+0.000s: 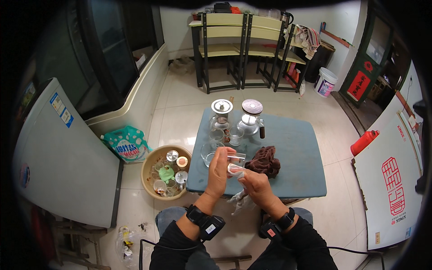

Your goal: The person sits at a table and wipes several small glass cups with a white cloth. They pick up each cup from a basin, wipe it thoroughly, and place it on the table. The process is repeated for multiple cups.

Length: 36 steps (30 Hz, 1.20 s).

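Observation:
My left hand (217,173) grips a clear drinking glass (239,157), tilted on its side above the near part of a low table (297,148) with a blue-grey top. Pinched in my right hand (259,186) is a thin white cloth (236,170). Part of it lies against the mouth of the glass, and the loose end hangs below the table edge. Just beyond my right hand lies a crumpled brown cloth (265,161). Behind my left hand stands a wide glass bowl or jug (208,153). Farther back are two small glasses (236,135) and two lidded glass pots (221,107).
Left of the table, a beige basin (145,177) on the floor holds several glass vessels, lids and a green item (166,173). A teal detergent bag (126,145) leans behind it. Chairs (224,50) and a white bucket (325,82) stand beyond. White appliances (71,158) flank both sides.

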Each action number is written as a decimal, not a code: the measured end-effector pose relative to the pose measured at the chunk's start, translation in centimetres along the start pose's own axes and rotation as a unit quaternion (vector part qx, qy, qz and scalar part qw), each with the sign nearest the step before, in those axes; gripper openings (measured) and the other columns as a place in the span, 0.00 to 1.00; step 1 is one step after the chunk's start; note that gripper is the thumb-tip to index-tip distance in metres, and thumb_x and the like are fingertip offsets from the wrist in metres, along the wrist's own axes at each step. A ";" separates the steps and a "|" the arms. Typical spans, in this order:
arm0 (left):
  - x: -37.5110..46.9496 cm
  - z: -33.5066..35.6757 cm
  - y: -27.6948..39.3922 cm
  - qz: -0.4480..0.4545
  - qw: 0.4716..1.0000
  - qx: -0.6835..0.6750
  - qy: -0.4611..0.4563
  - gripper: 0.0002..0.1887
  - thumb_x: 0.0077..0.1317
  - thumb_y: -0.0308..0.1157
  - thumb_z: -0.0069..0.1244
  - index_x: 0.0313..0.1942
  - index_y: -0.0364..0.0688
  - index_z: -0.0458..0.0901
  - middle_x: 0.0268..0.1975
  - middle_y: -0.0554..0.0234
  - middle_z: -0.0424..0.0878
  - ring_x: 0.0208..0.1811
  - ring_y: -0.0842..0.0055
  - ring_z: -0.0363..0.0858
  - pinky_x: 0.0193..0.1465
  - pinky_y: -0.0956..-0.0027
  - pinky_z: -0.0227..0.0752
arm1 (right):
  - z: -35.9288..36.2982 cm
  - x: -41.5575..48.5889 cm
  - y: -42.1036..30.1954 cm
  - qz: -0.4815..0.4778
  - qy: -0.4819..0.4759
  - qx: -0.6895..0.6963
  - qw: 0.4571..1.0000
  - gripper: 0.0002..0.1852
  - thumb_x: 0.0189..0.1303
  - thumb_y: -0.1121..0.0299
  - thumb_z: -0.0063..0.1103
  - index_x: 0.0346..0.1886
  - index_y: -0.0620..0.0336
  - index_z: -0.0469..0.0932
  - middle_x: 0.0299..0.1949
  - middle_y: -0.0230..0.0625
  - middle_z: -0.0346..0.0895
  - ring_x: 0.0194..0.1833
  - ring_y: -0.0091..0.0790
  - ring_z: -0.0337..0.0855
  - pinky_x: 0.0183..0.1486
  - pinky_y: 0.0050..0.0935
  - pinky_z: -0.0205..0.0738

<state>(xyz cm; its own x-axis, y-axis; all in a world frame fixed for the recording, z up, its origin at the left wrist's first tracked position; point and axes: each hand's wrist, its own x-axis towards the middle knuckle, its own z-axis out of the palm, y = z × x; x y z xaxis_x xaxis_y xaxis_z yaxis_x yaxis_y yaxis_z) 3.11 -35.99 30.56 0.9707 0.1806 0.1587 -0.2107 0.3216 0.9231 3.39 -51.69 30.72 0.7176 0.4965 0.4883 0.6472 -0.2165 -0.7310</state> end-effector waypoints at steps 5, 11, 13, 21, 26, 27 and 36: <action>1.1 -1.7 0.5 -0.287 0.932 -0.201 -0.089 0.38 0.68 0.71 0.34 0.51 0.41 0.71 0.40 0.59 0.80 0.26 0.84 0.73 0.22 0.81 0.59 | 0.1 0.5 1.4 -0.133 0.037 -0.111 0.984 0.13 0.67 0.71 0.59 0.54 0.57 0.81 0.44 0.42 0.85 0.36 0.38 0.87 0.38 0.29 0.80; 0.0 -0.3 1.2 -0.058 0.981 0.140 -0.117 0.38 0.71 0.63 0.39 0.68 0.43 0.59 0.54 0.48 0.75 0.40 0.71 0.78 0.38 0.70 0.71 | -0.7 -0.2 1.2 0.169 0.066 0.271 0.945 0.18 0.76 0.58 0.49 0.49 0.63 0.80 0.29 0.28 0.78 0.22 0.19 0.72 0.25 0.19 0.66; -0.3 0.4 0.9 0.070 0.959 0.253 -0.106 0.34 0.72 0.55 0.44 0.69 0.42 0.59 0.56 0.46 0.73 0.52 0.63 0.75 0.53 0.62 0.70 | -0.7 -0.2 0.9 0.211 0.095 0.408 0.883 0.19 0.77 0.57 0.47 0.50 0.64 0.79 0.27 0.28 0.77 0.21 0.19 0.70 0.24 0.18 0.63; -0.1 0.7 0.9 0.047 0.994 0.071 -0.072 0.22 0.76 0.49 0.41 0.58 0.43 0.68 0.44 0.60 0.76 0.37 0.78 0.76 0.36 0.75 0.72 | -0.2 -0.6 -0.5 0.157 0.015 0.246 0.956 0.19 0.76 0.56 0.48 0.51 0.64 0.78 0.20 0.25 0.71 0.20 0.17 0.70 0.24 0.18 0.63; 0.1 -0.7 1.0 -0.167 0.975 -0.136 -0.058 0.23 0.76 0.56 0.38 0.55 0.45 0.69 0.34 0.69 0.74 0.20 0.88 0.66 0.18 0.82 0.52 | 0.0 0.7 0.2 -0.080 0.018 -0.099 0.992 0.14 0.57 0.74 0.65 0.48 0.54 0.82 0.49 0.38 0.83 0.41 0.43 0.86 0.40 0.31 0.82; 0.4 -1.1 1.1 -0.210 0.963 -0.149 -0.075 0.25 0.75 0.57 0.37 0.57 0.46 0.68 0.33 0.69 0.74 0.19 0.88 0.65 0.18 0.81 0.53 | -0.1 0.8 0.3 -0.095 0.020 -0.122 0.988 0.14 0.57 0.74 0.65 0.48 0.55 0.81 0.49 0.39 0.84 0.41 0.44 0.86 0.41 0.31 0.82; 0.5 -0.4 0.9 0.002 0.968 0.245 -0.061 0.35 0.71 0.62 0.43 0.63 0.41 0.61 0.55 0.48 0.73 0.53 0.64 0.76 0.42 0.69 0.76 | -1.4 0.5 1.2 0.134 0.100 0.083 0.982 0.11 0.73 0.66 0.53 0.39 0.65 0.78 0.26 0.33 0.69 0.27 0.26 0.67 0.32 0.26 0.65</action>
<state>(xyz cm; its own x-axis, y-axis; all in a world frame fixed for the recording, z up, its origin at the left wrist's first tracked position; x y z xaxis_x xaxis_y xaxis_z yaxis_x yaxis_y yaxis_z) 3.31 -35.21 31.36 0.9828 0.0607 0.1746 -0.1628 -0.1636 0.9730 4.93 -52.90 30.74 0.9037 0.2622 0.3386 0.3883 -0.1685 -0.9060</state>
